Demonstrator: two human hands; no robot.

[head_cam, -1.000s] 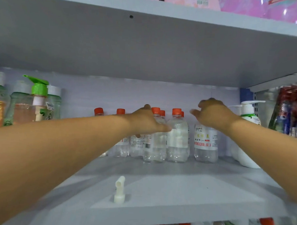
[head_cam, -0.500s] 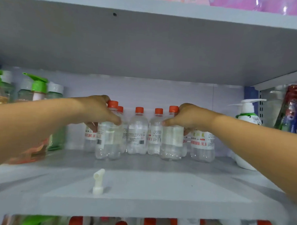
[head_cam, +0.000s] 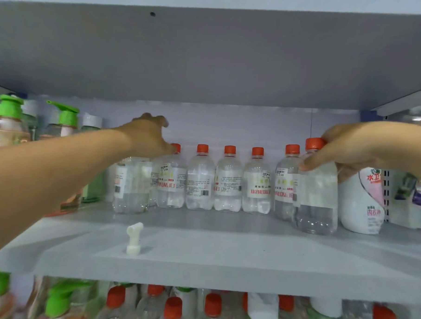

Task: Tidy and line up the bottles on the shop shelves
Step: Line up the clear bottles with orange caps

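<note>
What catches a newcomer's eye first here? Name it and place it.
A row of clear bottles with orange caps lines the back of the shelf. The right hand grips the front bottle at the row's right end, while the left hand reaches over the left end. A small white nozzle stands alone near the front edge.

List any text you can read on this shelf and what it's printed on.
"5.00": price sticker on the clear bottle by the left hand.
"水卫": white pump bottle beside the right hand.
Red label lettering on the clear bottles: too blurred to read surely.
Small print, barcodes: unreadable.
</note>
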